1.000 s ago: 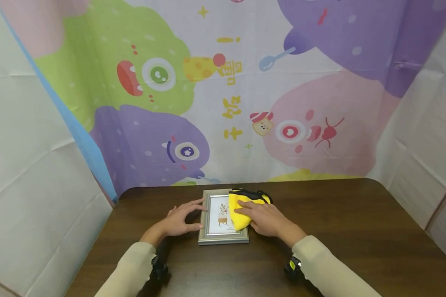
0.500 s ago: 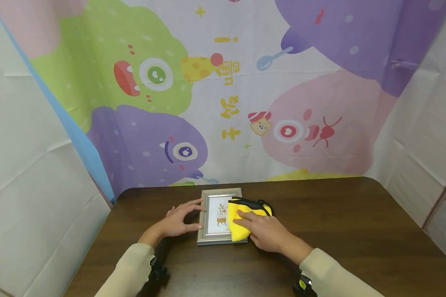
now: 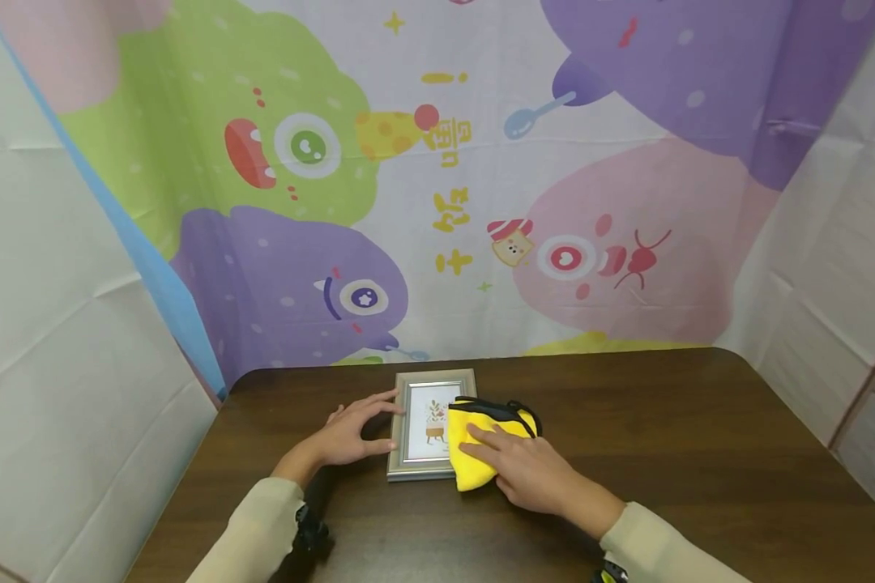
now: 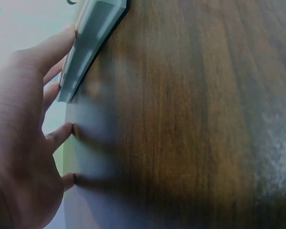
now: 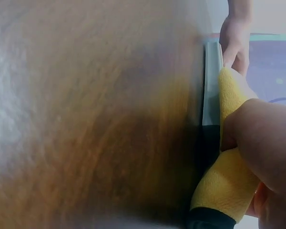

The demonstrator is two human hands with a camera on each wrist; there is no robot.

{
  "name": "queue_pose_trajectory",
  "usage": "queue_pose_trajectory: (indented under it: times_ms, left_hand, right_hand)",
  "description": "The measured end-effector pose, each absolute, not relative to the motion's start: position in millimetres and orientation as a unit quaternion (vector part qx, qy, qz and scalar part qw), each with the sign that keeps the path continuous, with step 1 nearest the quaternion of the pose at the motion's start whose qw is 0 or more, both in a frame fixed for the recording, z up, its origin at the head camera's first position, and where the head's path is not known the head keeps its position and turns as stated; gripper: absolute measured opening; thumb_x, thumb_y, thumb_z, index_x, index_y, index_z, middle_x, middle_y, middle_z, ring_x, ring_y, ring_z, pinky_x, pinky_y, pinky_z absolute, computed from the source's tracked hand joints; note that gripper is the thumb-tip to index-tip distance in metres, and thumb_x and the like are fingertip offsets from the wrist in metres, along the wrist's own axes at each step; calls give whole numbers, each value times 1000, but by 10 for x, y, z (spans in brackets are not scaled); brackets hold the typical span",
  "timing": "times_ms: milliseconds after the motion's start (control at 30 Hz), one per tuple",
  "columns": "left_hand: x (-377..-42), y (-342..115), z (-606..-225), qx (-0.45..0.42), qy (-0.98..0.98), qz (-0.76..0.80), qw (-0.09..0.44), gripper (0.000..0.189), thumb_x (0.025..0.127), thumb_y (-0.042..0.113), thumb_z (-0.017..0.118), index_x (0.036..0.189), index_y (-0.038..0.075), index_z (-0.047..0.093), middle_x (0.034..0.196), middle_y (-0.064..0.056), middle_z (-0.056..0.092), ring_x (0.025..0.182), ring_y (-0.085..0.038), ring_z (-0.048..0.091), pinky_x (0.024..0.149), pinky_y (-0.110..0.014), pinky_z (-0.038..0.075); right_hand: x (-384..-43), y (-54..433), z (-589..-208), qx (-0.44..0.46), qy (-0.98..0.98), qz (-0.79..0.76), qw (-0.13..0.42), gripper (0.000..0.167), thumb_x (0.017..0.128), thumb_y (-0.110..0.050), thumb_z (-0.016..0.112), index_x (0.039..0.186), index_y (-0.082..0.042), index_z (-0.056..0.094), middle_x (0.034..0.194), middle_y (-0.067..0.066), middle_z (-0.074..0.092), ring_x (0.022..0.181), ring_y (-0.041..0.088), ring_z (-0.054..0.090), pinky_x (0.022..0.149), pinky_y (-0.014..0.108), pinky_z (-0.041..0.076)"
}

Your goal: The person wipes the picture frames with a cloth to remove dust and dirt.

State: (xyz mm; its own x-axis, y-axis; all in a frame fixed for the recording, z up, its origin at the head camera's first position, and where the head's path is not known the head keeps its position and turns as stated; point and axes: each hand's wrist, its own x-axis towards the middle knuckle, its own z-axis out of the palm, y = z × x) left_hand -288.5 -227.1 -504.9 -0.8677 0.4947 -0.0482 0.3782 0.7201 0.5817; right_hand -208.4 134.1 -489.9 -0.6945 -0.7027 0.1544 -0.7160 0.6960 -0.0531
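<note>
Touching silver-toned picture frame (image 3: pixel 420 425) along 9 o'clock edge with spread, uncurled left hand (image 3: pixel 350 429), pressing black-trimmed yellow cloth (image 3: pixel 470 472) over frame's 4 o'clock corner with straight-fingered right hand (image 3: pixel 535 475).

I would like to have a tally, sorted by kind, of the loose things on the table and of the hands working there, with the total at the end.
Picture frame: 1
Yellow cloth with black edging: 1
Hands: 2 (left hand, right hand)
Total: 4
</note>
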Motion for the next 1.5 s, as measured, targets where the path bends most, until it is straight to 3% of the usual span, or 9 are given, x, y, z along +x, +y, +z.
queue_pose_trajectory:
  times_ms: [233,433,600,700,900,1267,1500]
  left_hand:
    - [-2879,-2271,-5038,236,921,291,103,60,102,46,81,155,26,64,185,-10,39,170,-53,33,128,-94,8]
    - [-2882,-2276,-5029,230,921,292,113,60,101,46,81,155,26,64,186,-9,37,171,-53,31,129,-93,6]
    - [-2889,-2269,-5023,233,920,293,116,60,101,45,81,156,25,64,186,-10,36,171,-54,31,129,-93,6]
    - [-2885,-2261,-5023,232,920,293,117,60,101,46,80,156,25,64,186,-10,36,171,-54,31,129,-93,6]
    - [-2871,-2250,-5000,225,920,296,122,61,100,46,80,155,25,64,187,-10,36,171,-53,30,130,-92,5]
    - [-2863,-2248,-4976,222,920,298,126,61,100,45,80,156,24,64,187,-11,35,172,-54,29,130,-92,4]
    - [-2876,-2252,-4994,226,920,295,122,61,100,46,80,156,25,64,187,-11,35,171,-53,30,129,-93,5]
  right_hand:
    - [-2182,1351,-4899,392,-916,62,58,62,98,-8,81,156,-25,66,169,6,62,109,29,83,60,25,51]
    - [-2339,1324,-4884,379,-921,74,44,59,100,-7,76,155,-26,68,169,6,63,108,30,83,64,30,53]
    - [-2492,1309,-4904,369,-925,69,51,56,102,-8,75,154,-25,69,169,5,63,114,31,82,72,38,61]
    - [-2568,1286,-4901,359,-929,71,44,54,103,-8,73,155,-24,68,169,6,62,121,33,81,85,48,67]
    - [-2702,1234,-4872,331,-939,89,2,53,106,-11,70,157,-23,66,175,6,56,141,37,73,108,62,62]
    - [-3035,1207,-4903,310,-942,125,-27,52,109,-13,62,159,-24,65,179,3,50,157,35,61,122,69,52]
    - [-3055,1162,-4768,298,-946,117,-47,53,109,-9,63,160,-21,64,180,6,49,160,37,57,124,72,49]
